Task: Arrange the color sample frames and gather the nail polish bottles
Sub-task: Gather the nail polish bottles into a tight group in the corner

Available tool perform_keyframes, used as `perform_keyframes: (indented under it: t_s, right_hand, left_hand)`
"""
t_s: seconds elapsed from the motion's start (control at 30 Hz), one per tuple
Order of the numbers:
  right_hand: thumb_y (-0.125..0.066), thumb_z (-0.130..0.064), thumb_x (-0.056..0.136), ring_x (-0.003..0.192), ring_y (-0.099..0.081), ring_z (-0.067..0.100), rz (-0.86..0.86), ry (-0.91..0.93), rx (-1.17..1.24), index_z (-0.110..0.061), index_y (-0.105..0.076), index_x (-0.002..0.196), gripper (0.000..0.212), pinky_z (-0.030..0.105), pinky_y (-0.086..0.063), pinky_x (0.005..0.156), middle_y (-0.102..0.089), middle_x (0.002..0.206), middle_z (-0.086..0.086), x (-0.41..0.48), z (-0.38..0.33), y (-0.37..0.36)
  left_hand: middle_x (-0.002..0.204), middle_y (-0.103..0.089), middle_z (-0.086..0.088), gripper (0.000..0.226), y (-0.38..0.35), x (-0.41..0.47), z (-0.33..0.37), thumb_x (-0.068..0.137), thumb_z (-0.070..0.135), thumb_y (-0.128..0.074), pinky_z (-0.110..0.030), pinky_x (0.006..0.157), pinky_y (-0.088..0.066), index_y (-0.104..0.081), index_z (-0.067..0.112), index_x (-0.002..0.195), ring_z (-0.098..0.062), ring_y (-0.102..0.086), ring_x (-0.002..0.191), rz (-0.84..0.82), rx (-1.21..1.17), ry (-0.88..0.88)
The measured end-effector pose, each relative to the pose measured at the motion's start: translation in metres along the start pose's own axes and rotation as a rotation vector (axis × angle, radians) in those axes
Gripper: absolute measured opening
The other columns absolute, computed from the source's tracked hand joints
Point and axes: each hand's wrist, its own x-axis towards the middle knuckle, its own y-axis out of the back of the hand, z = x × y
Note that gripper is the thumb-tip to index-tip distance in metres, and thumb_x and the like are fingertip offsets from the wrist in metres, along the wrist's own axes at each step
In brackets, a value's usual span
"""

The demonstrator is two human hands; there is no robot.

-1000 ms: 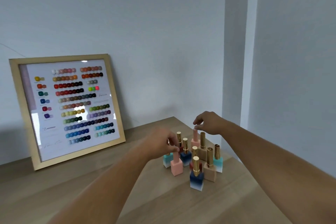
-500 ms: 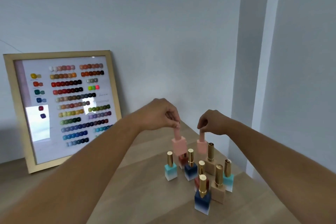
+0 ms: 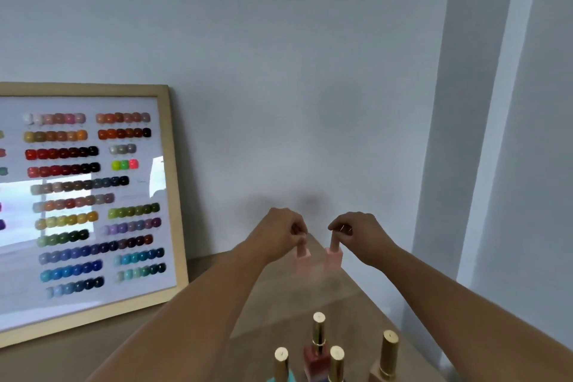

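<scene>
The person's left hand (image 3: 280, 234) pinches the cap of a pale pink square nail polish bottle (image 3: 303, 259), fingers curled around the top. The right hand (image 3: 356, 234) grips the cap of a second pale pink square bottle (image 3: 334, 257) the same way. Both bottles hang upright just beside each other, over the far corner of the light wooden table (image 3: 310, 301). They are blurred, so it cannot be told whether their bases touch the wood.

Nearer the camera, well apart from the hands, stands a cluster of gold-capped bottles: a dark red one (image 3: 316, 358), a beige one (image 3: 387, 353), and two more (image 3: 281, 363) (image 3: 336, 363) cut off by the lower edge.

On the left, a light wood-framed colour sample chart (image 3: 173, 195) leans against the grey wall (image 3: 279, 71), its base on the table.
</scene>
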Motion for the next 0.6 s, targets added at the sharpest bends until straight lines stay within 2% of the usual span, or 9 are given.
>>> perform_keyframes:
  t_s: [0.17, 0.27, 0.4, 0.47, 0.6]
  right_hand:
    - [-0.053, -0.005, 0.084, 0.072, -0.055, 0.000, -0.042, 0.017, 0.036, -0.015, -0.071, 0.093, 0.022, 0.002, -0.039, 0.062, -0.064, 0.078, -0.012, 0.021, 0.016, -0.022]
    - [-0.055, -0.007, 0.084, 0.077, -0.058, 0.005, -0.048, 0.029, 0.082, -0.017, -0.071, 0.092, 0.020, 0.006, -0.038, 0.066, -0.068, 0.091, -0.005, 0.026, 0.022, -0.031]
    - [-0.058, -0.012, 0.085, 0.077, -0.057, -0.002, -0.024, 0.038, 0.143, -0.022, -0.069, 0.098, 0.019, 0.004, -0.039, 0.067, -0.064, 0.091, -0.013, 0.023, 0.025, -0.039]
    - [-0.060, -0.013, 0.084, 0.080, -0.058, -0.001, -0.004, 0.026, 0.169, -0.023, -0.066, 0.105, 0.025, 0.002, -0.039, 0.066, -0.064, 0.093, -0.013, 0.018, 0.030, -0.043]
    - [-0.067, -0.018, 0.079, 0.086, -0.060, 0.009, 0.024, -0.063, 0.251, -0.027, -0.061, 0.112, 0.035, 0.007, -0.039, 0.068, -0.065, 0.102, -0.007, 0.004, 0.044, -0.052]
  left_hand:
    - [0.089, -0.068, -0.001, 0.013, -0.026, 0.012, -0.021, 0.082, 0.013, -0.063, -0.013, 0.068, -0.041, -0.070, 0.013, 0.092, -0.006, -0.056, 0.074, 0.024, -0.006, 0.005]
    - [0.087, -0.068, 0.000, 0.012, -0.034, 0.014, -0.026, 0.081, 0.014, -0.063, -0.007, 0.063, -0.038, -0.071, 0.013, 0.091, -0.004, -0.054, 0.071, 0.039, -0.015, -0.007]
    - [0.087, -0.064, 0.003, 0.014, -0.043, 0.013, -0.031, 0.082, 0.014, -0.063, -0.008, 0.065, -0.038, -0.070, 0.016, 0.094, -0.004, -0.054, 0.073, 0.103, -0.065, -0.003]
    - [0.089, -0.059, 0.004, 0.019, -0.052, 0.010, -0.032, 0.080, 0.015, -0.066, -0.008, 0.067, -0.038, -0.068, 0.019, 0.098, -0.005, -0.055, 0.074, 0.129, -0.092, 0.013]
    - [0.094, -0.050, 0.012, 0.039, -0.071, -0.001, -0.037, 0.074, 0.025, -0.073, -0.005, 0.062, -0.038, -0.058, 0.028, 0.109, -0.003, -0.053, 0.076, 0.172, -0.146, 0.089]
